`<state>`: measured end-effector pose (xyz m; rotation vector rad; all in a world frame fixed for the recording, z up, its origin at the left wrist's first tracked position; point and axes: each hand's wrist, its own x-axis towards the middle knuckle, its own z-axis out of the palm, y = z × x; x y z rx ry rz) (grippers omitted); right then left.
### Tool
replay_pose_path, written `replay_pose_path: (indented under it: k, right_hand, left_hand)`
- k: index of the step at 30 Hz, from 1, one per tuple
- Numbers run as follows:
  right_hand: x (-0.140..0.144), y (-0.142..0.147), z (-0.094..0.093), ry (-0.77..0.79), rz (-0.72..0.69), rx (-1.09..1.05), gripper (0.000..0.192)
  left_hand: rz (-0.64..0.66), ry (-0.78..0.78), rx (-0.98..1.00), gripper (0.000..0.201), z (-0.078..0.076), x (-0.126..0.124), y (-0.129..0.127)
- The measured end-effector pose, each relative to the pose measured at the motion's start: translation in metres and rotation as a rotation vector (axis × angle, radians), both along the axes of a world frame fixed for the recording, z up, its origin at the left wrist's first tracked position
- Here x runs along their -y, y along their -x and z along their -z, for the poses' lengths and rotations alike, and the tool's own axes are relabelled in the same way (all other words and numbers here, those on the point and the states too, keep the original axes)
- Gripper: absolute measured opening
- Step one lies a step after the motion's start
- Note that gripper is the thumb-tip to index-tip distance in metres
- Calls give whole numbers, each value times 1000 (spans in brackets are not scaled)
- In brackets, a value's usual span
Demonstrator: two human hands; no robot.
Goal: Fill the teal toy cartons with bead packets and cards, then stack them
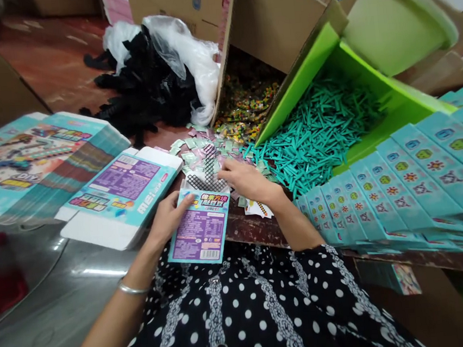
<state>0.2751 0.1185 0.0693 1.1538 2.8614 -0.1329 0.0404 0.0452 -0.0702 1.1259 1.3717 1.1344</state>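
My left hand [170,217] grips a flat teal-and-purple printed carton [199,231], with the thumb across its front near the top. At the carton's upper end, a piece with a black grid pattern [210,164] sticks up. My right hand [246,178] is closed at the right edge of this piece, its fingertips partly hidden. Small pale green and pink packets [190,150] lie scattered just beyond both hands. Below my right hand lies a white printed sheet [258,209].
Flat cartons are stacked at left [42,164], with an opened-out carton [122,189] beside them. Teal sticks [313,127] spill from a green bin [396,97]. Colourful packets [245,101] fill a tipped cardboard box. Black pieces [149,83] lie behind; filled cartons [380,192] stand right.
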Motion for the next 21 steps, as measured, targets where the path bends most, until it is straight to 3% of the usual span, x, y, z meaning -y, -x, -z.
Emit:
replay_pose_path:
  k: [4, 6, 9, 12, 16, 21]
  right_hand:
    - [-12, -10, 0, 371, -152, -199, 33]
    - [-34, -18, 2, 443, -130, -347, 30]
    - [-88, -26, 13, 196, 163, -440, 29]
    - [-150, -26, 28, -75, 449, -302, 42]
    - [-207, -15, 46, -203, 493, -128, 63]
    - [-233, -4, 60, -250, 442, -75, 45]
  left_hand:
    - [-1, 3, -1, 75, -1, -2, 1]
    - [-8, -5, 20, 71, -2, -1, 3]
    - [-38, -51, 43, 67, -5, 1, 6]
    - [-48, -84, 61, 70, -12, 4, 6]
    - [12, -30, 94, 67, -16, 1, 1]
    - [-14, 34, 119, 71, -3, -3, 5]
